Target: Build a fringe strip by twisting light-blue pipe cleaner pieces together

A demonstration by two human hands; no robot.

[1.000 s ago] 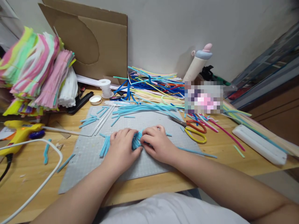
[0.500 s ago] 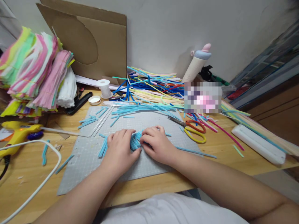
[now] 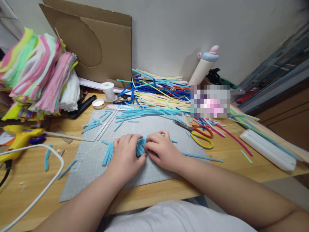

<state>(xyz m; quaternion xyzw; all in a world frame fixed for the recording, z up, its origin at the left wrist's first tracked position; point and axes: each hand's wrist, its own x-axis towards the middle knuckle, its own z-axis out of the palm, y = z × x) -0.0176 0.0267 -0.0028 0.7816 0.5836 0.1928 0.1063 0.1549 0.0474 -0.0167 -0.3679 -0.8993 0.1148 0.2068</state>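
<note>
At the back edge of the bench (image 3: 169,193), cardboard (image 3: 113,48) leans near a pile of coloured stems (image 3: 164,87). Bundles (image 3: 36,71) fill the back left corner; in front of them are a glue gun (image 3: 18,137) and white cord (image 3: 54,178). Long blue stems (image 3: 149,112) lie across the mat's (image 3: 96,170) far edge, with clear rods (image 3: 107,125) near its far left corner. Scissors (image 3: 192,129) lie over its right edge, close beyond the right hand (image 3: 163,149); a white case (image 3: 267,149) is toward the bench's right edge.

The short blue pieces (image 3: 107,154) lie mid-mat, under and between the hands. The left hand (image 3: 126,154) is clasped over them, some poking out to its left. The right hand's curled fingertips meet their right side; whether they pinch one, I cannot tell.

The bottle (image 3: 202,69) is capped, its contents hidden; the round tin (image 3: 98,103) shows a white inside.
</note>
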